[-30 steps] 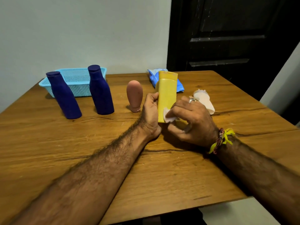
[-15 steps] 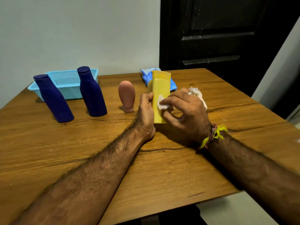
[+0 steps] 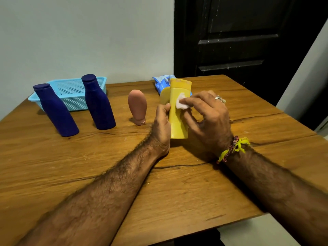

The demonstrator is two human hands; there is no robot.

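Note:
A yellow bottle (image 3: 177, 119) stands upright near the middle of the wooden table (image 3: 159, 183). My left hand (image 3: 160, 126) grips its left side, thumb on the front. With its fingertips my right hand (image 3: 207, 116) pinches a small white wipe (image 3: 181, 103) and presses it against the bottle's upper front. A ring shows on one finger of the right hand, and a yellow thread band circles that wrist.
Two dark blue bottles (image 3: 55, 110) (image 3: 98, 103) stand at the left in front of a light blue basket (image 3: 71, 94). A pink tube (image 3: 137, 106) stands upside down beside the yellow bottle. A blue wipes pack (image 3: 162, 83) lies behind it. A black door is beyond the table.
My right hand has slid the wipe upward along the yellow bottle's front, from near its base to its upper part. My left hand keeps its grip on the bottle.

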